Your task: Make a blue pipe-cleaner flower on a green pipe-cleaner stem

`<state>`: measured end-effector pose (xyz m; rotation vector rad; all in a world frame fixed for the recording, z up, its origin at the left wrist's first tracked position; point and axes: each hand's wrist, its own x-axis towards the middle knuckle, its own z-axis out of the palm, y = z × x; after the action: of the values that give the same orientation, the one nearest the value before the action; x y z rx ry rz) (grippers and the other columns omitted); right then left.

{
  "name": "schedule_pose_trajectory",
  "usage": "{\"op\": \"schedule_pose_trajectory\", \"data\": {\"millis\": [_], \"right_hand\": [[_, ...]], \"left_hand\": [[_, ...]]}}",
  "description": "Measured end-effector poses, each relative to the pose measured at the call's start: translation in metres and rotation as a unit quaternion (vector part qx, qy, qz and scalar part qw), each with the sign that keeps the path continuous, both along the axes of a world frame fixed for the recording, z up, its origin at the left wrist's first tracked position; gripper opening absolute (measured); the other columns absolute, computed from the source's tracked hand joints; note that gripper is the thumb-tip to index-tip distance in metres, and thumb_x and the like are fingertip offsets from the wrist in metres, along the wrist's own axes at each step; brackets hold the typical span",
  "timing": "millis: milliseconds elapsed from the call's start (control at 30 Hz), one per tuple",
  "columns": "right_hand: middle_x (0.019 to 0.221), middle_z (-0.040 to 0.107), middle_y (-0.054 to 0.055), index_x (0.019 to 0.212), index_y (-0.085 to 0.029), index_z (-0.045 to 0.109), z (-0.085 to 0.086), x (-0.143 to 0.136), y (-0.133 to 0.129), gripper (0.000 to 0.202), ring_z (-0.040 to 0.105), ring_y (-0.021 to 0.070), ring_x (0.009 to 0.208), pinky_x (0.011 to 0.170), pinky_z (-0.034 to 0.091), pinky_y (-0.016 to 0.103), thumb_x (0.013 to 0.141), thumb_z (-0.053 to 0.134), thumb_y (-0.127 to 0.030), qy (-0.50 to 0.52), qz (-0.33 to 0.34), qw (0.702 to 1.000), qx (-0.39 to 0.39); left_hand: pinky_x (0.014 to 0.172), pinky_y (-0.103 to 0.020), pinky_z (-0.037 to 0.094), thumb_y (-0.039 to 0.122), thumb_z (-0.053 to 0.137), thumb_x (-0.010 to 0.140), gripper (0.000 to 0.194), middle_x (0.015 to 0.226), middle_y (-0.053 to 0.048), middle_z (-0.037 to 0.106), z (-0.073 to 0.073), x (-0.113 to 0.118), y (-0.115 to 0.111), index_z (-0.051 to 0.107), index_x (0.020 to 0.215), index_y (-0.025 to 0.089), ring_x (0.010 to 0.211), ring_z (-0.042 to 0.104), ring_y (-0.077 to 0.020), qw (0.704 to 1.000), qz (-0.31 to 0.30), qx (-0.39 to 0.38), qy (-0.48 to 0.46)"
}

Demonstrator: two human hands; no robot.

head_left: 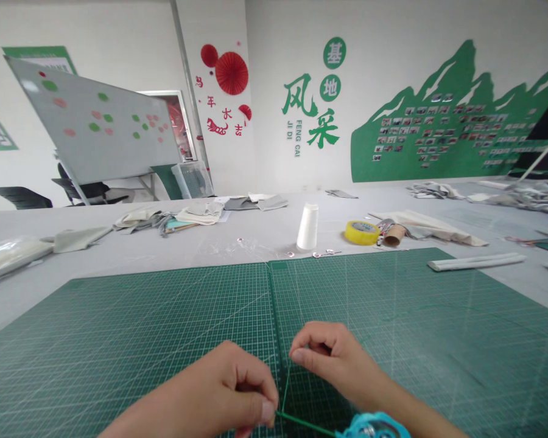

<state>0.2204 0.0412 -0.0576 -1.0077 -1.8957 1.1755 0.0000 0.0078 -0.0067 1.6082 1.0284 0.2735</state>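
My left hand [242,389] is closed in a pinch low in the head view, its fingertips on a thin green cord [304,421]. From there the cord runs right to a turquoise object [372,425], which the bottom edge cuts off, so its kind is unclear. A finer green strand [285,386] rises from the left fingertips to my right hand [326,350]. Thumb and forefinger of that hand pinch the strand's upper part. Both hands hover over, or rest just above, the green gridded cutting mats [173,322]; I cannot tell if they touch.
Beyond the mats stand a white thread cone [307,228] and a yellow tape roll [361,232], with a brown cardboard tube [394,235] beside it. A pale rolled strip [475,262] lies on the right mat. Fabric scraps [198,214] cover parts of the grey table [256,213].
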Motion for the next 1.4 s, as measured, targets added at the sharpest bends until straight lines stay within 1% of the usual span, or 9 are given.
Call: {"op": "schedule_pose_trajectory", "data": {"millis": [133,267,333,500,633,767,967,1233,1400], "right_hand": [[0.064,0.055,-0.001,0.07,-0.016,0.067,0.009,0.003,-0.002,0.019,0.046,0.013,0.06,0.056,0.035,0.025,0.082,0.063,-0.03,0.009,0.009,1.0,-0.001],[0.058,0.047,-0.004,0.071,-0.016,0.066,0.015,0.006,-0.003,0.021,0.039,0.0116,0.055,0.052,0.031,0.024,0.083,0.063,-0.033,0.01,0.006,1.0,-0.012],[0.058,0.046,-0.004,0.071,-0.017,0.066,0.02,0.008,-0.005,0.022,0.039,0.0114,0.055,0.051,0.031,0.024,0.084,0.062,-0.033,0.002,0.0,1.0,0.002],[0.062,0.052,-0.003,0.07,-0.018,0.066,0.033,0.009,-0.015,0.021,0.047,0.0113,0.058,0.055,0.034,0.024,0.088,0.06,-0.027,-0.04,0.001,0.995,0.089],[0.063,0.055,-0.003,0.073,-0.019,0.066,0.036,0.009,-0.02,0.018,0.05,0.0102,0.059,0.055,0.034,0.023,0.089,0.059,-0.023,-0.07,0.018,0.985,0.155],[0.06,0.053,-0.004,0.073,-0.018,0.065,0.035,0.007,-0.022,0.018,0.048,0.0097,0.056,0.054,0.034,0.023,0.089,0.058,-0.02,-0.08,0.025,0.976,0.202],[0.058,0.052,-0.003,0.07,-0.016,0.065,0.03,0.002,-0.026,0.016,0.046,0.0094,0.054,0.054,0.033,0.022,0.084,0.057,-0.015,-0.092,0.05,0.966,0.235],[0.06,0.055,-0.004,0.066,-0.017,0.062,0.016,-0.004,-0.025,0.014,0.048,0.0086,0.055,0.054,0.033,0.02,0.077,0.057,-0.01,-0.113,0.076,0.971,0.199],[0.064,0.056,-0.004,0.068,-0.018,0.061,0.014,-0.005,-0.022,0.017,0.049,0.0094,0.058,0.056,0.035,0.019,0.08,0.054,-0.008,-0.134,0.089,0.972,0.169]], "left_hand": [[0.045,-0.019,0.028,0.014,0.051,0.073,0.013,0.05,0.007,0.048,0.005,0.005,-0.005,0.058,0.063,0.019,0.045,0.043,-0.0093,0.997,-0.015,0.04,0.063],[0.05,-0.019,0.031,0.014,0.048,0.075,0.017,0.048,0.007,0.045,0.015,0.013,-0.008,0.051,0.059,0.02,0.049,0.047,-0.0107,0.985,-0.022,0.09,0.144],[0.051,-0.019,0.031,0.015,0.047,0.078,0.021,0.048,0.006,0.046,0.017,0.015,-0.008,0.05,0.058,0.02,0.049,0.048,-0.0111,0.976,-0.021,0.124,0.179],[0.052,-0.022,0.028,0.019,0.047,0.084,0.026,0.051,0.006,0.054,0.007,0.013,-0.005,0.048,0.058,0.02,0.05,0.05,-0.0116,0.942,0.003,0.238,0.238],[0.051,-0.023,0.025,0.025,0.045,0.089,0.027,0.054,0.005,0.055,0.0,0.009,-0.002,0.053,0.063,0.021,0.052,0.051,-0.013,0.919,0.049,0.281,0.272],[0.052,-0.024,0.026,0.026,0.043,0.091,0.029,0.055,0.005,0.056,-0.002,0.005,0.001,0.054,0.064,0.021,0.054,0.052,-0.0137,0.918,0.084,0.287,0.262],[0.053,-0.023,0.03,0.029,0.044,0.091,0.029,0.054,0.006,0.054,-0.007,0.001,0.004,0.053,0.065,0.021,0.054,0.052,-0.0135,0.927,0.127,0.274,0.222],[0.056,-0.022,0.035,0.029,0.046,0.09,0.029,0.053,0.007,0.053,-0.007,0.0,0.006,0.053,0.063,0.021,0.055,0.052,-0.0133,0.946,0.155,0.236,0.16],[0.057,-0.024,0.036,0.031,0.047,0.087,0.025,0.051,0.006,0.053,0.001,0.003,0.008,0.056,0.067,0.02,0.054,0.048,-0.0141,0.958,0.171,0.2,0.115]]}}
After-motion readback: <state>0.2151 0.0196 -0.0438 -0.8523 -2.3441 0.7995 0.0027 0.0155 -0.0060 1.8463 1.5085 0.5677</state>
